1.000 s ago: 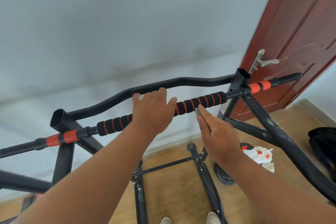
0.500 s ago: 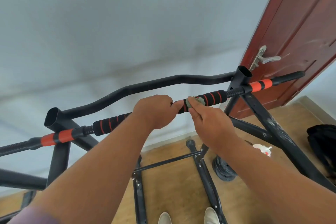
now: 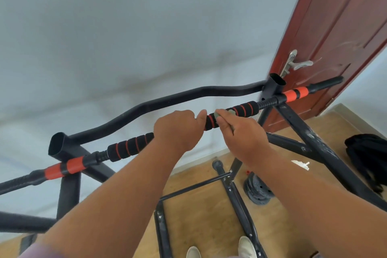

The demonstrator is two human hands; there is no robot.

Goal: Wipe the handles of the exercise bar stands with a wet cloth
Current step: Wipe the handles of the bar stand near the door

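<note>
While left hand (image 3: 178,130) grips foam handle (image 3: 211,120), fingers curled round, right hand (image 3: 244,136) at 3 o'clock pinches cloth (image 3: 217,115) against it.

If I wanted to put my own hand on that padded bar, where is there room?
Free: black-and-red foam grip between the left hand and the left orange band, and the short foam stretch right of the right hand. Crowded: mid-bar, where both hands nearly meet around the small grey-green cloth.
</note>
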